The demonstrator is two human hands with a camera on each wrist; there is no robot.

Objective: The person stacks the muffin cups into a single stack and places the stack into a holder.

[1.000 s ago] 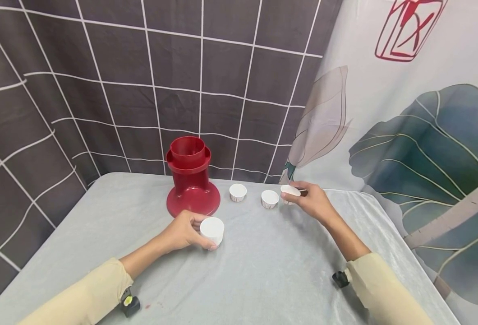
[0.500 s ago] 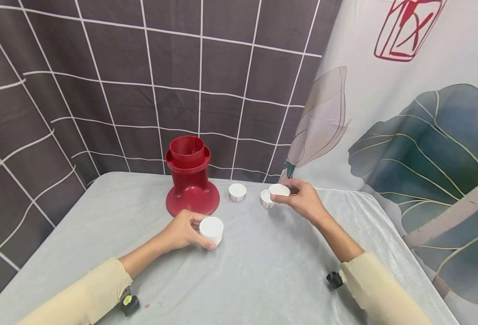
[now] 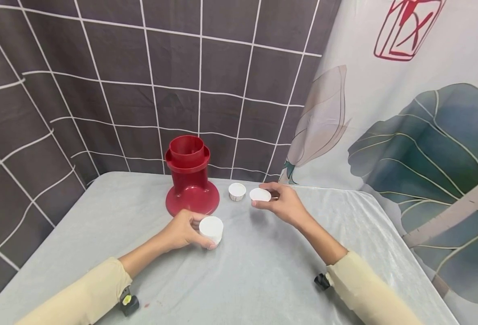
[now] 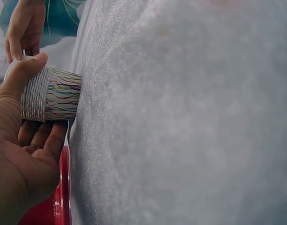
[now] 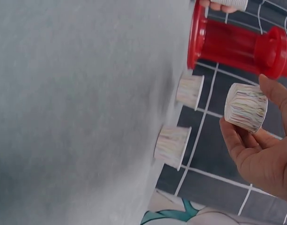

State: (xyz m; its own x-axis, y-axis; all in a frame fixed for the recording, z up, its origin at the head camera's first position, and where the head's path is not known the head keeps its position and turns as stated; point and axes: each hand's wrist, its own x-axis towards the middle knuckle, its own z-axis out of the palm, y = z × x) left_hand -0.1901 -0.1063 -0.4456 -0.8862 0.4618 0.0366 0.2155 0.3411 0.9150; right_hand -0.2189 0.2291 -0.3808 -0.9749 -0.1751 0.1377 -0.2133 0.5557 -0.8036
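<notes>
In the head view my left hand (image 3: 188,231) grips a stack of white paper baking cups (image 3: 211,228) near the red stand's base. The left wrist view shows many nested rims and coloured wavy lines on the stack (image 4: 59,96), thumb on one side, fingers on the other. My right hand (image 3: 284,205) pinches a single paper baking cup (image 3: 260,194) between thumb and fingers, raised off the table. Another baking cup (image 3: 237,192) stands just left of it. Two standing cups, a nearer one (image 5: 172,146) and a farther one (image 5: 189,91), appear in the right wrist view; the right hand's cup hides one from the head camera.
A red plastic stand (image 3: 188,176) with a round base and an open top cylinder is at the table's back left. A pale grey cloth covers the table (image 3: 239,280). Dark tiled-pattern cloth (image 3: 174,67) hangs behind; a leaf-print curtain (image 3: 425,135) hangs at the right.
My right hand has lifted the rightmost baking cup and carried it left, past the middle cup, toward the left one. The left hand has stayed in place with its stack.
</notes>
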